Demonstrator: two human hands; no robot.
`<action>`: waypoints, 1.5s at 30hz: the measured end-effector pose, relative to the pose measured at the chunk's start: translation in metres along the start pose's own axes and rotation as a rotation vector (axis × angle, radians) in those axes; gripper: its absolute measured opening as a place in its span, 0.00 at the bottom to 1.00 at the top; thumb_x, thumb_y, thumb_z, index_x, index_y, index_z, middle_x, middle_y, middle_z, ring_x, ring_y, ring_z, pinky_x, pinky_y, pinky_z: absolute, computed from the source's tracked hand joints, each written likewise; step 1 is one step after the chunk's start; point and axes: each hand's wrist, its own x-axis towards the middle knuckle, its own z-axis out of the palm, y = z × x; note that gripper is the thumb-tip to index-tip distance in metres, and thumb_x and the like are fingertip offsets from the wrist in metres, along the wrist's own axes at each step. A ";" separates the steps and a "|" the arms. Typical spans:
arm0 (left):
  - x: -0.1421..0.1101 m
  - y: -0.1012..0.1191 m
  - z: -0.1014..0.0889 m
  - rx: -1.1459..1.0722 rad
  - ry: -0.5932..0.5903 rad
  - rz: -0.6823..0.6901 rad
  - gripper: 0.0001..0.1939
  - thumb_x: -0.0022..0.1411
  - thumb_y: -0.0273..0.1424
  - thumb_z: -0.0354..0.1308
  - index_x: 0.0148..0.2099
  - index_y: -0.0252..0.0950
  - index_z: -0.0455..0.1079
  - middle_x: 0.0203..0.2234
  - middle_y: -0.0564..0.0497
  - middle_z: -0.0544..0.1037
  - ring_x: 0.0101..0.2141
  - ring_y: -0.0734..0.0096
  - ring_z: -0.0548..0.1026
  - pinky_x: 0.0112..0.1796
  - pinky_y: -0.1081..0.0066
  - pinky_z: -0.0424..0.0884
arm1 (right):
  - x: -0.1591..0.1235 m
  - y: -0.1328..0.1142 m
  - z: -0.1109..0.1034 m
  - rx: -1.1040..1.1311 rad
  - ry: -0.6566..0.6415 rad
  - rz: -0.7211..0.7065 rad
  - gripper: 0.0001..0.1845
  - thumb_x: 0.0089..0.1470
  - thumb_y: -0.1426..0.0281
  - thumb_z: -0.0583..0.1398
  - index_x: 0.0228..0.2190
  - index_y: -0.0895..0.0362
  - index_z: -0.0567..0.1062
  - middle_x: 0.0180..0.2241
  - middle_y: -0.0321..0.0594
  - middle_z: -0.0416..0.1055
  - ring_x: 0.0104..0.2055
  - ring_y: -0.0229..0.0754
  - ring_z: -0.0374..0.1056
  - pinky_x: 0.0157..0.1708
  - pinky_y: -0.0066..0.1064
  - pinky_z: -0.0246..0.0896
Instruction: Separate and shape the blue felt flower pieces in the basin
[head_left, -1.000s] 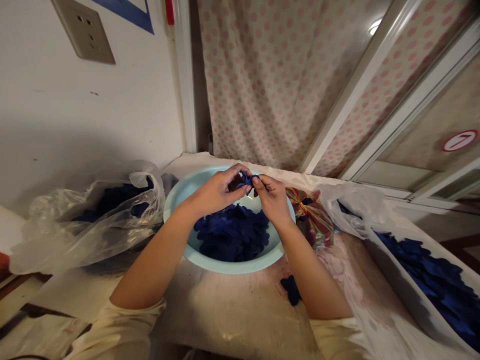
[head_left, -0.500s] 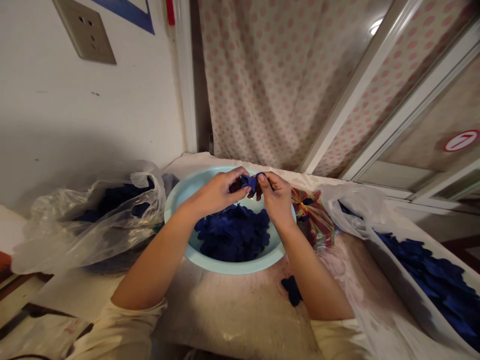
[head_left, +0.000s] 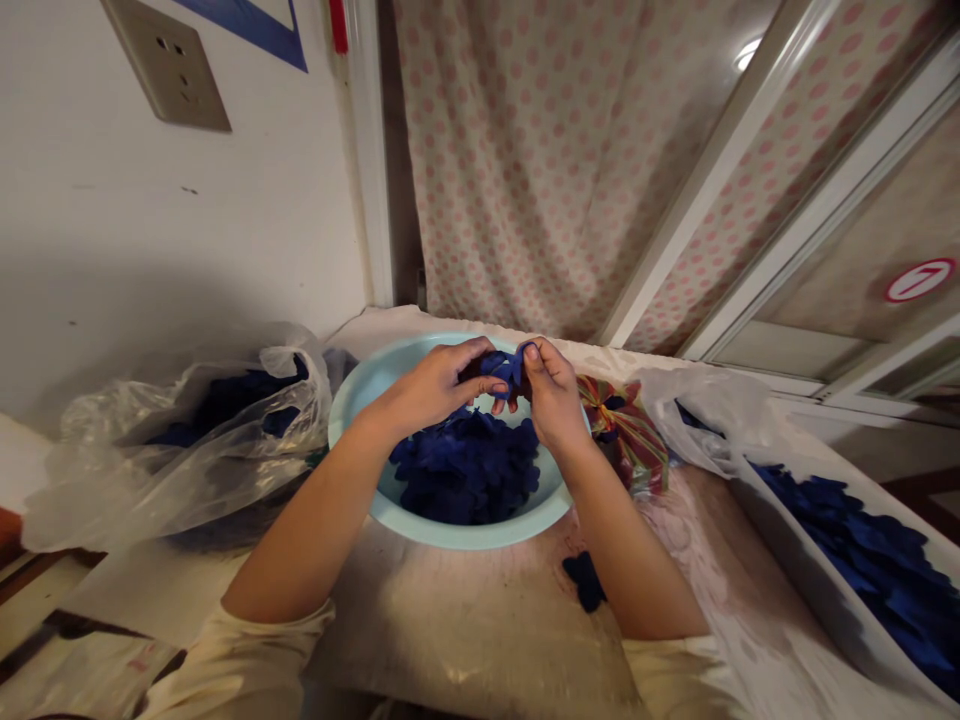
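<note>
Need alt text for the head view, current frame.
The left hand and right hand pinch a dark blue cloth piece above a pale blue basin heaped with similar pieces. A plastic bag lies to the left, and a white tray of blue pieces to the right.

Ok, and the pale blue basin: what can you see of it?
The pale blue plastic basin is round and shallow, with a smooth, glossy look and a wide rounded rim. It rests on a pale stained sheet and holds a heap of dark blue fabric pieces. A striped multicoloured cloth lies against its right side. The left hand and right hand are above its far half, holding a single dark blue fabric piece over it.
</note>
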 end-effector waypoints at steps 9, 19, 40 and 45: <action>-0.002 0.001 -0.001 0.003 0.197 0.001 0.13 0.54 0.38 0.60 0.31 0.35 0.61 0.20 0.58 0.65 0.20 0.79 0.63 0.24 0.76 0.61 | 0.012 0.009 -0.018 -0.007 0.223 0.077 0.15 0.56 0.56 0.49 0.25 0.54 0.58 0.13 0.25 0.59 0.12 0.32 0.58 0.11 0.22 0.47; 0.001 -0.007 -0.001 0.134 0.239 0.024 0.09 0.57 0.35 0.57 0.35 0.36 0.62 0.23 0.56 0.67 0.23 0.77 0.64 0.25 0.76 0.60 | 0.002 -0.008 -0.012 -0.337 -0.045 -0.296 0.16 0.54 0.61 0.54 0.45 0.50 0.70 0.44 0.41 0.69 0.44 0.41 0.66 0.40 0.34 0.62; 0.001 -0.003 -0.003 -0.412 0.126 -0.136 0.16 0.52 0.27 0.58 0.43 0.34 0.60 0.22 0.57 0.70 0.25 0.78 0.70 0.28 0.77 0.65 | 0.000 -0.008 -0.008 -0.571 -0.003 -0.567 0.04 0.43 0.72 0.66 0.23 0.55 0.75 0.25 0.35 0.67 0.30 0.37 0.64 0.31 0.31 0.62; 0.004 -0.009 -0.001 -0.397 0.213 -0.186 0.11 0.50 0.25 0.58 0.39 0.33 0.63 0.19 0.58 0.71 0.21 0.79 0.70 0.25 0.79 0.65 | 0.002 -0.008 -0.008 -0.529 -0.120 -0.444 0.03 0.47 0.70 0.63 0.23 0.55 0.75 0.24 0.35 0.68 0.29 0.36 0.65 0.31 0.29 0.61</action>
